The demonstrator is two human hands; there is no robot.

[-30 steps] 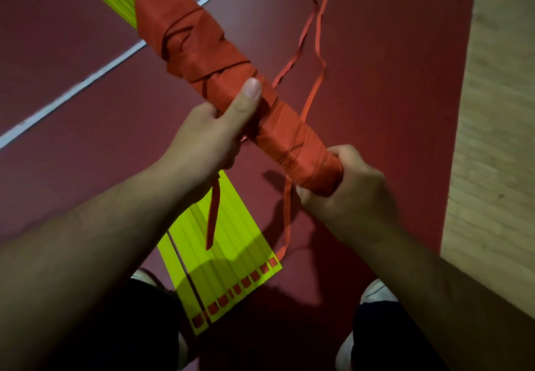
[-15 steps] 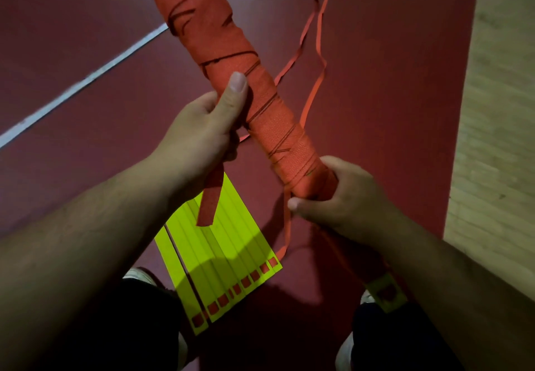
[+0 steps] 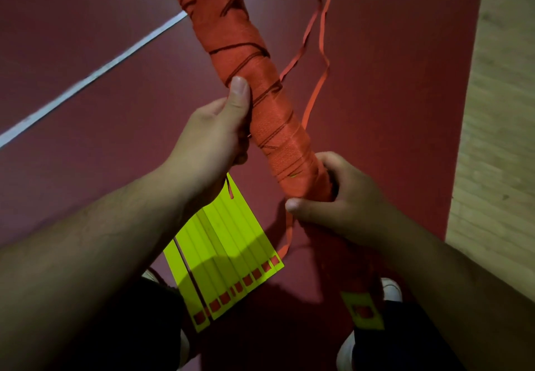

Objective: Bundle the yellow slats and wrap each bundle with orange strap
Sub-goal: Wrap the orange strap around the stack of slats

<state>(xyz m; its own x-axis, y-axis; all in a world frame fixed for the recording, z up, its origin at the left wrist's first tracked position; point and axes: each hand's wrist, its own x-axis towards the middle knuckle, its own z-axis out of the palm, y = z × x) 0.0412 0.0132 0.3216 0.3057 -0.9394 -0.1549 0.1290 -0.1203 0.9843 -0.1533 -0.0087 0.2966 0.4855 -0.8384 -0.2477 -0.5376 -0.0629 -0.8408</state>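
A long bundle (image 3: 231, 34) wrapped tight in orange strap runs from the top centre down toward me. Its yellow end (image 3: 363, 311) shows near my right leg. My left hand (image 3: 214, 139) grips the bundle at its middle, thumb pressed along the wrap. My right hand (image 3: 338, 202) grips it lower down, fingers curled round it. A loose orange strap (image 3: 315, 86) trails from the bundle across the floor. Several yellow slats (image 3: 228, 252) with red squares at their ends lie flat on the floor under my left forearm.
The floor is dark red (image 3: 390, 110) with a white line (image 3: 95, 78) crossing at the left. A pale wooden strip (image 3: 503, 110) runs down the right side. My white shoes (image 3: 390, 289) show at the bottom.
The bundle has swung from a diagonal lie to nearly upright. Its yellow top end left the frame and the lower yellow end came into view. Both hands kept their grip.
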